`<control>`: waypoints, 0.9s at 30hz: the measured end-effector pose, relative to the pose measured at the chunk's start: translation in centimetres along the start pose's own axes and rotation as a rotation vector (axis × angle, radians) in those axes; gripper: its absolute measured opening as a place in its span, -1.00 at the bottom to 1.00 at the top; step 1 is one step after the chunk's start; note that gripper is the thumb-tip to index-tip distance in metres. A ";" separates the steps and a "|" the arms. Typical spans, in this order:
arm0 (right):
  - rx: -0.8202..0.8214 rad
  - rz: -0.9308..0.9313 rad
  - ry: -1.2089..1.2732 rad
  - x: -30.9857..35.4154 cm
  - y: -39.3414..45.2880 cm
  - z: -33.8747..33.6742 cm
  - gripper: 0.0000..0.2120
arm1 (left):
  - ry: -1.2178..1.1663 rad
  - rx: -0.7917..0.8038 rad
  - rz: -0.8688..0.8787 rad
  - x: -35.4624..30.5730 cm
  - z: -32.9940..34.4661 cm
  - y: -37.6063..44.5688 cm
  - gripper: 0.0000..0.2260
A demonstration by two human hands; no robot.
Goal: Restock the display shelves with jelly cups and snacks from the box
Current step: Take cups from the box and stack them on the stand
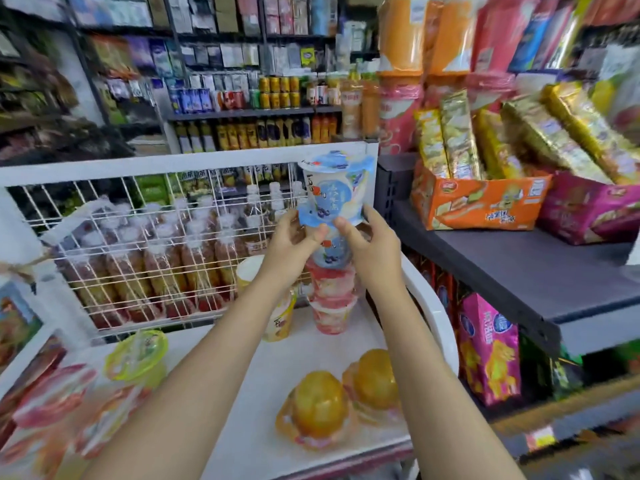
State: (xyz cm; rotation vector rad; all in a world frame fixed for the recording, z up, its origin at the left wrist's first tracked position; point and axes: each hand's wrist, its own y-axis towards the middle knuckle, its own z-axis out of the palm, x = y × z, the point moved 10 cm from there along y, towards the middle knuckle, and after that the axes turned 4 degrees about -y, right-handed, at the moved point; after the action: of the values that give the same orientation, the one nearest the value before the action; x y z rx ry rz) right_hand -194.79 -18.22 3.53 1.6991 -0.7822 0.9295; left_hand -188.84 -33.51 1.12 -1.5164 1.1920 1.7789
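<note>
Fingertips (320, 233) of both hands pinch the lower rim of a blue jelly cup (337, 190), thumbs meeting in front and the other fingers curled round behind it. The left hand (294, 242) takes the near-left side, the right hand (372, 247) the right. The cup stands nearly upright, tilted slightly, held over a second blue cup (334, 252) that tops a stack of pink jelly cups (332, 299) at the back of the white display shelf (263, 393), against the wire rack (138, 244).

The step in hand looks like setting this cup onto the stack. To do it well, level the cup first, centre its base over the lid below, and lower it straight; the column is already tall and narrow, so any sideways push could topple it. Loosen one hand only once the cup sits flat (the foil lids probably give a little).

Farther out, a yellow cup (280, 320) stands just left of the stack, a green-lidded cup (138, 355) sits nearer, and two orange domed jellies (346, 400) lie at the front edge. The box itself is not clearly identifiable.
</note>
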 end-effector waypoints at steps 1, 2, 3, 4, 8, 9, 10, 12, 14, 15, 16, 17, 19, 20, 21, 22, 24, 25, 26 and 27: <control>0.006 0.008 -0.007 -0.5 0.0 0.2 -0.66 | 0.011 0.012 -0.005 0.6 0.1 0.3 -0.65; 0.007 0.019 -0.013 -1.1 0.0 0.4 -0.62 | 0.021 0.033 -0.015 1.2 0.4 0.5 -0.60; 0.006 0.028 -0.015 -1.7 -0.1 0.6 -0.59 | 0.039 0.049 -0.022 1.6 0.6 0.6 -0.54; 0.004 0.028 -0.010 -2.3 0.0 0.8 -0.58 | 0.063 0.053 -0.025 2.0 0.7 0.8 -0.46; 0.004 0.030 -0.013 -2.7 0.6 1.1 -0.62 | 0.170 0.058 -0.038 2.3 0.9 1.2 -0.33; 0.006 0.026 -0.018 -2.7 0.7 1.1 -0.61 | 0.184 0.049 -0.049 2.3 0.8 1.2 -0.35; 0.011 0.020 -0.023 -2.7 0.8 1.2 -0.61 | 0.191 0.049 -0.048 2.2 0.9 1.1 -0.39; 0.017 0.034 -0.029 -3.4 0.8 1.4 -0.61 | 0.217 0.062 -0.047 2.2 1.1 0.9 -0.48; 0.015 0.051 -0.016 -3.7 0.5 1.5 -0.60 | 0.259 0.065 -0.045 2.2 1.0 0.5 -0.51; 0.010 0.060 -0.005 -3.8 0.3 1.5 -0.51 | 0.289 0.067 -0.052 2.0 1.0 0.3 -0.49; 0.014 0.075 0.012 -4.1 -0.1 1.5 -0.42 | 0.318 0.061 -0.065 2.0 0.8 0.0 -0.48; 0.027 0.098 0.030 -4.1 -0.9 1.5 -0.36 | 0.359 0.039 -0.072 1.7 0.3 -0.6 -0.47; 0.046 0.089 0.015 -3.4 -3.5 0.7 -0.35 | 0.456 -0.011 -0.027 0.6 -0.7 -2.7 -0.46; 0.058 0.059 -0.008 -2.6 -5.0 0.2 -0.39 | 0.503 -0.020 0.006 -0.1 -1.0 -4.1 -0.47; 0.072 0.035 -0.038 -1.7 -6.9 -0.6 -0.45 | 0.550 -0.017 0.044 -1.1 -1.0 -6.0 -0.50; 0.089 0.011 -0.070 -1.0 -8.9 -1.3 -0.52 | 0.598 -0.014 0.105 -2.1 -1.0 -8.1 -0.53; 0.089 -0.045 -0.170 0.3 -13.6 -3.2 -0.57 | 0.698 0.007 0.273 -4.6 -0.5 -13.2 -0.59; 0.077 -0.066 -0.237 0.8 -16.4 -4.3 -0.60 | 0.735 0.015 0.361 -5.5 -0.2 -16.0 -0.61; 0.058 -0.097 -0.296 1.1 -19.3 -5.4 -0.63 | 0.753 0.019 0.449 -5.9 0.1 -18.9 -0.62; 0.039 -0.137 -0.359 1.3 -22.4 -6.4 -0.67 | 0.747 0.019 0.505 -5.9 0.2 -21.9 -0.64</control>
State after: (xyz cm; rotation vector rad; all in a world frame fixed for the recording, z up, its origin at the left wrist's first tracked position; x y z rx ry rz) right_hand -176.69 -5.76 -4.29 1.9567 -0.8719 0.5549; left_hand -169.37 -21.83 0.38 -2.0898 2.0914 1.4830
